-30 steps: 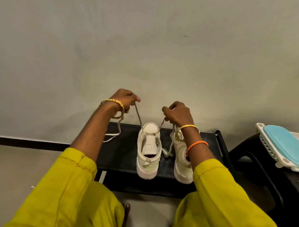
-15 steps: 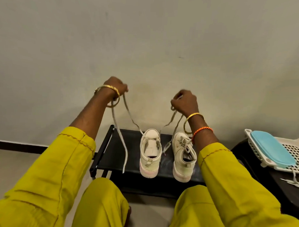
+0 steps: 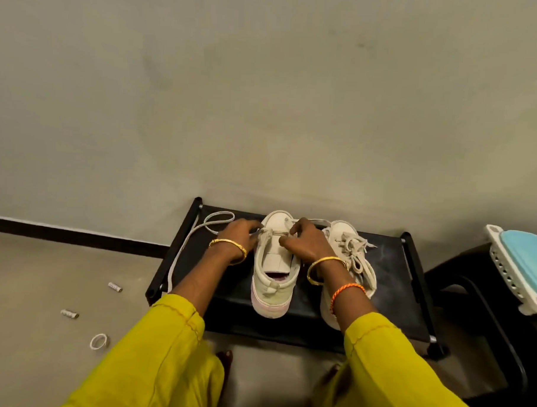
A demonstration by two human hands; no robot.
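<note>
Two cream sneakers stand side by side on a low black rack (image 3: 390,270). The left sneaker (image 3: 273,283) has its tongue up and a loose shoelace (image 3: 198,231) running through its front eyelets. My left hand (image 3: 239,234) pinches the lace at the shoe's left side, and the lace's free end loops over the rack's left edge. My right hand (image 3: 302,240) pinches the lace at the shoe's right side, near the toe. The right sneaker (image 3: 348,256) is fully laced and tied, partly hidden by my right forearm.
A wall rises right behind the rack. On the floor at the left lie two small metal pieces (image 3: 115,286) and a small white ring (image 3: 98,341). A white basket with a blue lid (image 3: 522,269) sits on a dark stool at the right.
Both hands came down from holding the lace ends high above the shoe to the shoe's front eyelets. The left lace end now lies slack over the rack's left edge.
</note>
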